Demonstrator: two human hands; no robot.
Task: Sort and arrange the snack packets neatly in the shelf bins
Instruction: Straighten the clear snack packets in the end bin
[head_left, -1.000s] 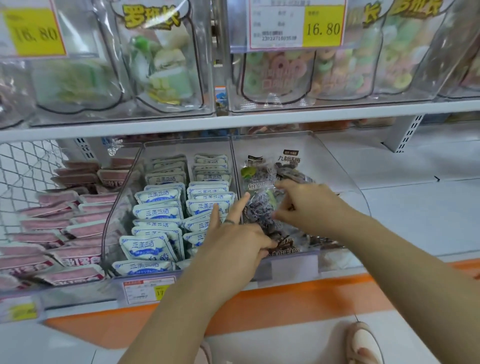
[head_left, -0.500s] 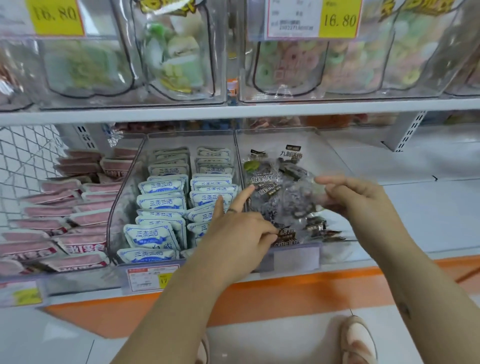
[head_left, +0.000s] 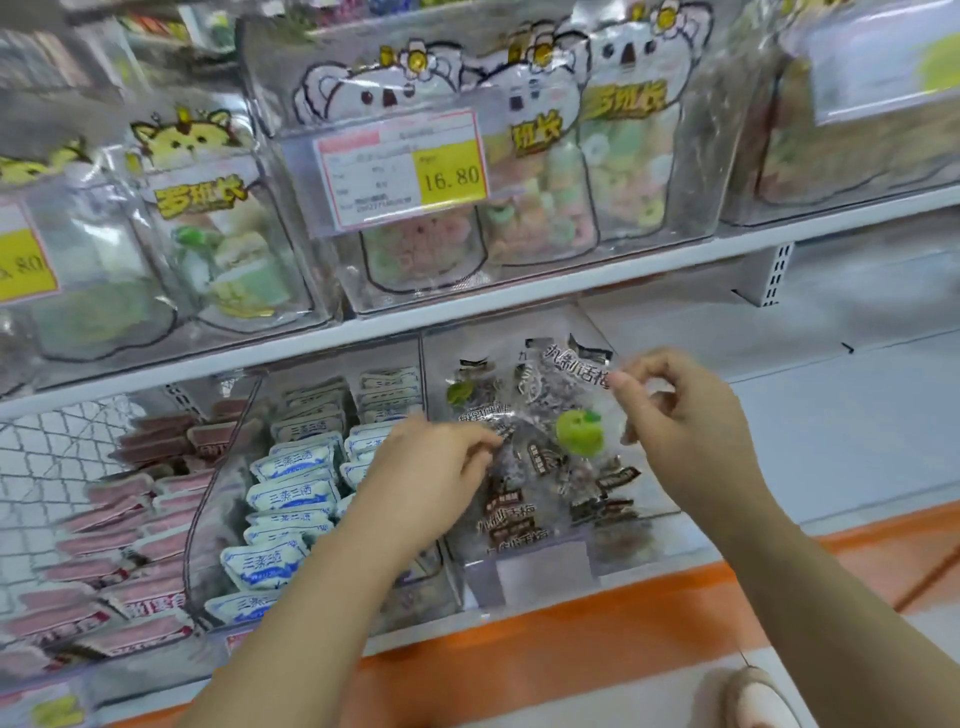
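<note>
A clear plum-snack packet (head_left: 563, 415) with dark lettering and a green fruit picture is held upright over the right clear bin (head_left: 540, 571). My right hand (head_left: 685, 431) pinches its top right corner. My left hand (head_left: 431, 478) pinches its lower left edge. More dark plum packets (head_left: 514, 514) lie loose in that bin under it. The middle clear bin (head_left: 223, 499) holds rows of white-and-blue packets (head_left: 291, 499). Pink packets (head_left: 119, 525) fill the wire section at the left.
The upper shelf (head_left: 467, 306) carries clear bins of animal-shaped candy bags (head_left: 545, 171) with a 16.80 price tag (head_left: 405, 171). Bare white shelf (head_left: 841, 415) stretches right of the plum bin. An orange base strip (head_left: 571, 644) runs below. A shoe (head_left: 758, 696) shows at bottom right.
The view tilted upward. My right hand lifted a plum packet up out of the pile, and my left hand closed its pointing finger and took hold of the packet's left edge.
</note>
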